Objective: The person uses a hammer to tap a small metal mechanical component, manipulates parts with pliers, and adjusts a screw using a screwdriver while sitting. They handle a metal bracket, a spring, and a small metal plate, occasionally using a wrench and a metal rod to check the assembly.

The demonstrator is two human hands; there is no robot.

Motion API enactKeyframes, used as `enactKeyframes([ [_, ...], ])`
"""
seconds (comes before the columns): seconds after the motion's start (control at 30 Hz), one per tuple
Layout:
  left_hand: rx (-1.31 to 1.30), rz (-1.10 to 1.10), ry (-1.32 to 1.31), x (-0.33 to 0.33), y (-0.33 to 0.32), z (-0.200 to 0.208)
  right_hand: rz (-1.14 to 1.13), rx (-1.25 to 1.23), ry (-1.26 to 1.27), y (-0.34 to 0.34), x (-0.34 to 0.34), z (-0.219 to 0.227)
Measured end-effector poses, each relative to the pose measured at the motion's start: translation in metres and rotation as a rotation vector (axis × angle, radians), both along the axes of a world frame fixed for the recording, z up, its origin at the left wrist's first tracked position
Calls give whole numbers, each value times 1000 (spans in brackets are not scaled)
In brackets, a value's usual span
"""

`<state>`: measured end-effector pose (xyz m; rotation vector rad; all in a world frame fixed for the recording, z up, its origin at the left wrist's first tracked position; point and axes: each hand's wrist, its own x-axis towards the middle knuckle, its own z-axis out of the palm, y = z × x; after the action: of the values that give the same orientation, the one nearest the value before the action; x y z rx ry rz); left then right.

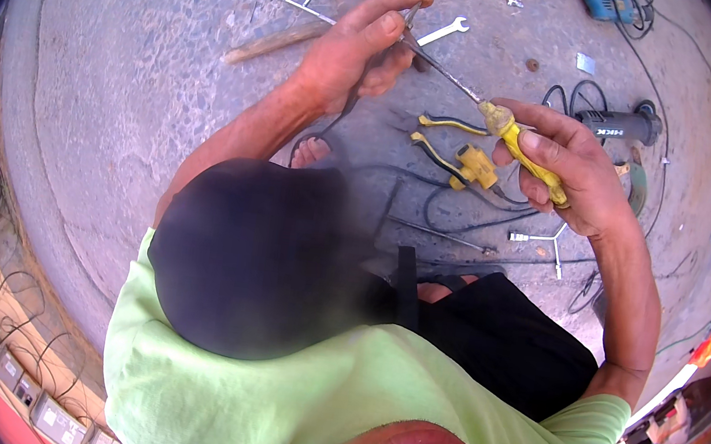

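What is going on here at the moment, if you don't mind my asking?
A person's right hand grips a yellow-handled screwdriver, its shaft pointing toward the left hand. The left fingers hold a thin dark strip; whether the screwdriver tip touches it is hard to tell. On the ground lie an open-ended wrench, a dark power tool and a Y-shaped wrench, none of them held.

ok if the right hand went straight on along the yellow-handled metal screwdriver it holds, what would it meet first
Most likely the bare left hand: the yellow-handled metal screwdriver in the right hand points at the left fingers. Depth is unclear, so the thin dark strip there might come first.
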<state>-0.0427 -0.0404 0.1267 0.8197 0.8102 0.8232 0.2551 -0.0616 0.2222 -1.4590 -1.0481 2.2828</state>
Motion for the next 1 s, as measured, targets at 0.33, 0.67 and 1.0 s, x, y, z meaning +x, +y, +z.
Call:
enactKeyframes([
  [0.33, -81, 49, -112, 6, 2, -7, 243, 942, -345, -19, -1, -26],
  [0.67, -89, -20, -66, 9, -3, -10, -159, -333, 280, -9, 21, -25],
  [1.0, -103, -6, -85, 10, -4, -14, 142, 684, -300, -25, 9, -29],
])
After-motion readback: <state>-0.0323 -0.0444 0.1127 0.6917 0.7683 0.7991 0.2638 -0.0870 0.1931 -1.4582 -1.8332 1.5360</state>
